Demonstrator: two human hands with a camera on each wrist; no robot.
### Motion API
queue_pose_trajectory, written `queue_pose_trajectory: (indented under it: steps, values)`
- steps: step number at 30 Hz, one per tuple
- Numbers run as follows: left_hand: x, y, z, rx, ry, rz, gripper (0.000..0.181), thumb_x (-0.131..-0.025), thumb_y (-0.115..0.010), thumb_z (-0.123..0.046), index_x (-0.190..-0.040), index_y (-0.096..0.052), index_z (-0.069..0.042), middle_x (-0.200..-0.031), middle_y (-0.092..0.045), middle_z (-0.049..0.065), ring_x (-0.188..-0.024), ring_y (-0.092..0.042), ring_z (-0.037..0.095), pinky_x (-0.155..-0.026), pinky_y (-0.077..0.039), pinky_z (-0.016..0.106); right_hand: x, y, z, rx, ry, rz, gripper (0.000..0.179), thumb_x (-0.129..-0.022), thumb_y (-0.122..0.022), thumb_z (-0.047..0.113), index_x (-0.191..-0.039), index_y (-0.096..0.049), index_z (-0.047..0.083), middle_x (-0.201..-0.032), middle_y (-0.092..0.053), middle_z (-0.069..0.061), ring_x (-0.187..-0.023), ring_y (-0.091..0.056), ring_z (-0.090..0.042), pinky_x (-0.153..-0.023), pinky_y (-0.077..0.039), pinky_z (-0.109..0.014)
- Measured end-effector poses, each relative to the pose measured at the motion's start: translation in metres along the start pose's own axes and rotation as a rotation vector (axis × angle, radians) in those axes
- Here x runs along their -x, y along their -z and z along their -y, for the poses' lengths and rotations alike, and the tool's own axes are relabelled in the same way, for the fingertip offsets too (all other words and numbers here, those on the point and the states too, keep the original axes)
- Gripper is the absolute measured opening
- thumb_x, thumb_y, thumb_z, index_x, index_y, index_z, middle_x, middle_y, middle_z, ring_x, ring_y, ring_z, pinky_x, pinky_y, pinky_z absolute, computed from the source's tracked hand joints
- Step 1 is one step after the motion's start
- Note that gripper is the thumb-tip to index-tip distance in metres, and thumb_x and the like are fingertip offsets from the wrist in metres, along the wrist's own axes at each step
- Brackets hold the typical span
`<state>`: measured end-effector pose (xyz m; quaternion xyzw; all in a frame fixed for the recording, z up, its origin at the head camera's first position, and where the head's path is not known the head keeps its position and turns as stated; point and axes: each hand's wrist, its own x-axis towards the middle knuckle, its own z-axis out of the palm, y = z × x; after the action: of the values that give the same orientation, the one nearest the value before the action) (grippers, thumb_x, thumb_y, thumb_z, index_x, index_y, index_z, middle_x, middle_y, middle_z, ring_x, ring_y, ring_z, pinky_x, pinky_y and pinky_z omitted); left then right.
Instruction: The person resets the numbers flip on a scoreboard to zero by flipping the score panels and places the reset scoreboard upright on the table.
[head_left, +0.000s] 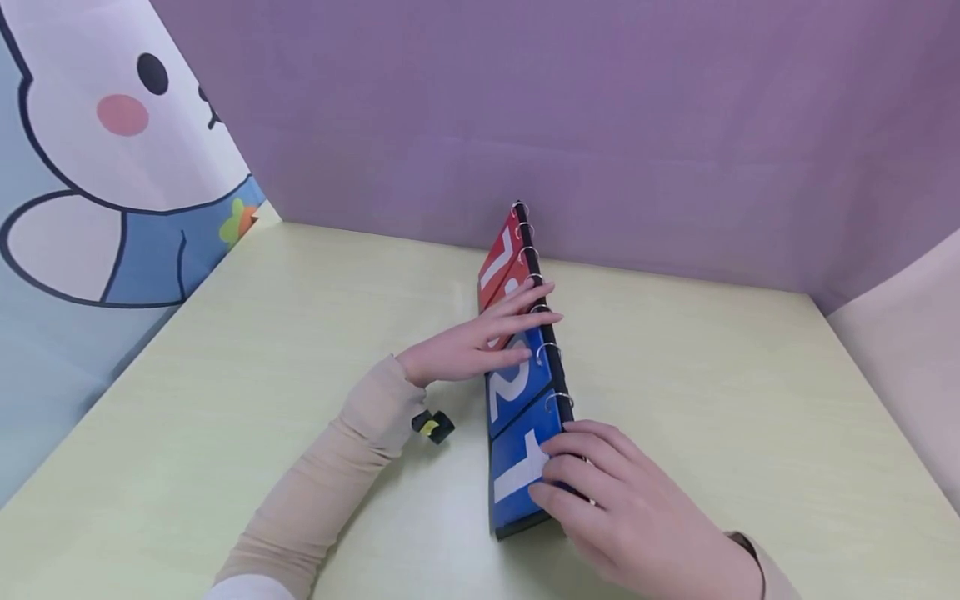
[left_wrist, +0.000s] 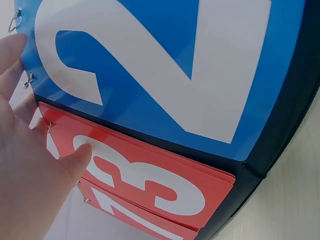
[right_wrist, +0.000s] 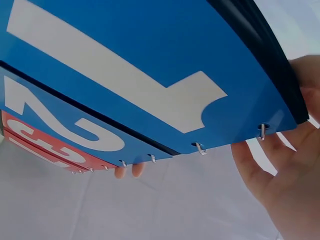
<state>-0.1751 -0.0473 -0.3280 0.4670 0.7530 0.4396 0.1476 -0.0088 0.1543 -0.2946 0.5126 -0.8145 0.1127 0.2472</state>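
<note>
A tabletop flip scoreboard (head_left: pixel 517 408) stands like a tent, its ridge running away from me. Metal rings hold blue cards reading 1 and 2 at the near end and red cards (left_wrist: pixel 150 175) reading 3 and 1 beyond. Straight, spread fingers of my left hand (head_left: pixel 483 337) lie across the ridge near its middle, and one digit touches the red 3 card in the left wrist view. My right hand (head_left: pixel 630 500) grips the near end of the ridge with bent fingers. In the right wrist view, part of this hand (right_wrist: pixel 295 175) is hidden behind the black frame.
A small black object with a yellow-green band (head_left: pixel 432 427) lies on the pale table (head_left: pixel 360 300), left of the scoreboard. A purple cloth wall (head_left: pixel 600 125) rises behind the table. At left hangs a cloth with a cartoon figure (head_left: pixel 112 167).
</note>
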Motion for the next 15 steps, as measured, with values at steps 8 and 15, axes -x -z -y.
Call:
queue_pose_trajectory:
  steps: [8,15]
  values:
    - [0.0,0.0,0.002,-0.012,-0.037,-0.003,0.055,-0.096,-0.052,-0.02,-0.148,-0.033,-0.015,-0.16,-0.003,-0.008,-0.146,0.005,0.008,-0.114,-0.026,0.049,0.0,-0.005,-0.005,-0.095,-0.021,-0.048,0.032,-0.098,-0.035,0.023,-0.101,-0.065,0.014,-0.098,-0.064,0.0,-0.103,-0.056,-0.02,-0.107,-0.032,-0.039]
    - [0.0,0.0,0.001,0.0,-0.021,-0.003,0.056,-0.095,-0.053,-0.019,-0.148,-0.033,-0.016,-0.16,-0.004,-0.007,-0.146,0.004,0.008,-0.112,-0.032,0.047,0.009,-0.001,-0.042,-0.356,-0.195,-0.458,0.034,-0.096,-0.054,0.024,-0.103,-0.061,-0.009,-0.106,-0.061,-0.011,-0.111,-0.053,-0.014,-0.111,-0.033,-0.031]
